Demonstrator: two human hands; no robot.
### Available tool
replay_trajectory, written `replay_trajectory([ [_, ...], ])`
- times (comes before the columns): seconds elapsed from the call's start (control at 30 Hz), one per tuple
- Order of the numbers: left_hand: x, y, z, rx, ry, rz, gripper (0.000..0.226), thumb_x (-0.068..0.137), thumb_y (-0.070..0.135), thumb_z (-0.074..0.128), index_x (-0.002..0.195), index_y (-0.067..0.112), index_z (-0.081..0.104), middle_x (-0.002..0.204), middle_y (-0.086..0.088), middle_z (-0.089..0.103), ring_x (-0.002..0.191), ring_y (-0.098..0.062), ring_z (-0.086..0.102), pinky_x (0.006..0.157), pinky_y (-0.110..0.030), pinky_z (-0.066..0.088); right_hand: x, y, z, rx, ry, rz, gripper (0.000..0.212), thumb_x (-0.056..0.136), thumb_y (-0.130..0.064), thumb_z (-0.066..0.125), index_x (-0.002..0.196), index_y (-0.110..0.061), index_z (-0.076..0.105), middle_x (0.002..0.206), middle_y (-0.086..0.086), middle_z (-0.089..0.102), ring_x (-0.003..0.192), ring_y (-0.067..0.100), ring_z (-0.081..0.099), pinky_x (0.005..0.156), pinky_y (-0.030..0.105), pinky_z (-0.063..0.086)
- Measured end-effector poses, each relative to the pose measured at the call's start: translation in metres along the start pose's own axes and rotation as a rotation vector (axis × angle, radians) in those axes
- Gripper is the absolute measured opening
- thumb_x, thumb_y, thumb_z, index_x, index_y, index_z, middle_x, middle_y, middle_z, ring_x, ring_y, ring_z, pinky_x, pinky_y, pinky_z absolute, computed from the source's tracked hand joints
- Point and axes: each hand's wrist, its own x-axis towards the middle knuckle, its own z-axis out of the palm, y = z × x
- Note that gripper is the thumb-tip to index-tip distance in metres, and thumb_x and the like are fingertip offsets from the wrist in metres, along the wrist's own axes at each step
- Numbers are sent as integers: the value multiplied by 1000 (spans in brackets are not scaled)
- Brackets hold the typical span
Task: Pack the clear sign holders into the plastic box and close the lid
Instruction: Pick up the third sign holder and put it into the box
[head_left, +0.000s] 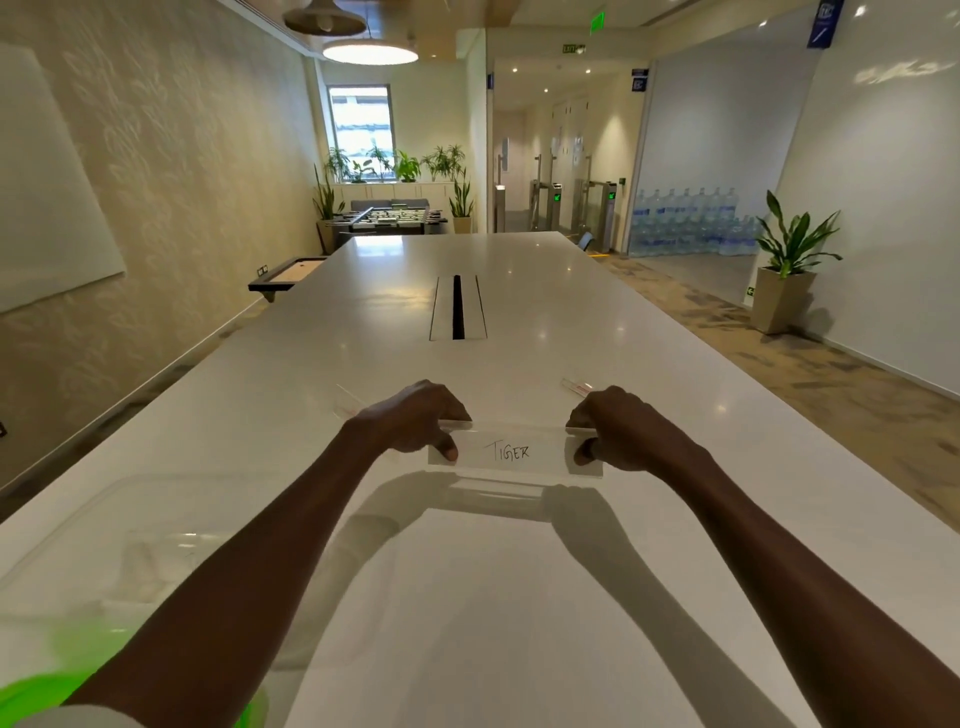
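Right now both my arms reach straight forward over the long white surface (519, 322), forearms nearly parallel. My left hand (415, 421) pinches the left end of a clear sign holder (514, 452), thumb on the near face and fingers curled over the top edge. My right hand (618, 428) mirrors that grip on the right end. The holder stands upright between them, showing a card handwritten "TIGER"; whether its base touches the surface I cannot tell. Two more clear holders lie on the surface just beyond my knuckles, one behind each hand (349, 402) (576, 387). The clear plastic box (130, 545) sits near my left elbow, blurred, with something green at its near corner.
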Motion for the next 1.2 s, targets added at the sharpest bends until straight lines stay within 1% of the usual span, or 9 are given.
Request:
replay_trajectory([
  [0.17,-42,-11,-30,-57,12,-2,45,67,18,83,111,16,72,108,1,74,94,-15,69,86,-31,56,-14,-34,-19,-13,24,-73,36,73,-18,81,108,-14,73,107,12,68,93,32,65,78,40,55],
  [0.4,-113,-44,-65,-136,40,-85,47,69,14,82,114,17,71,109,5,73,90,4,66,76,-4,49,-24,-98,-33,70,76,-220,36,75,-22,81,109,-17,72,107,8,70,93,27,65,76,38,55],
  [0.5,-144,-64,-80,-138,60,-147,47,67,12,83,113,18,71,108,5,73,95,-2,67,76,-4,49,-25,-133,-31,101,76,-292,33,76,-23,81,108,-16,73,105,7,71,91,25,65,75,37,56],
  [0.63,-183,-94,-95,-137,50,-234,47,68,10,82,113,17,70,104,8,71,85,14,62,73,2,45,-21,-179,-20,134,65,-360,33,75,-27,81,105,-16,74,101,7,72,89,24,66,76,44,57],
  [0.73,-209,-118,-102,-120,31,-290,49,67,12,83,114,18,70,104,12,70,93,8,63,77,-4,48,-15,-212,-8,134,55,-403,35,74,-31,82,104,-16,73,101,7,71,87,24,65,74,43,56],
  [0.8,-222,-134,-105,-100,9,-331,50,67,13,84,115,20,69,105,12,70,98,-2,65,80,-8,45,-12,-233,0,136,46,-423,37,74,-31,81,106,-15,72,102,6,70,86,23,63,69,36,53],
  [0.87,-234,-150,-106,-82,-16,-368,50,68,13,83,114,21,68,104,14,69,97,-2,63,77,-7,43,-10,-253,10,136,30,-448,39,75,-32,81,109,-14,72,104,6,69,85,21,62,67,31,49],
  [1.03,-252,-184,-100,-59,-57,-435,51,63,14,86,110,23,70,110,9,71,103,-6,65,96,-26,49,-2,-289,36,99,-24,-487,43,74,-35,80,111,-15,68,109,6,66,91,24,62,75,35,52],
  [1.2,-250,-201,-81,-37,-174,-463,51,61,9,87,108,19,70,109,4,73,101,-9,67,95,-26,51,5,-305,56,31,-132,-507,48,75,-35,80,116,-15,64,109,4,58,95,24,56,83,40,54],
])
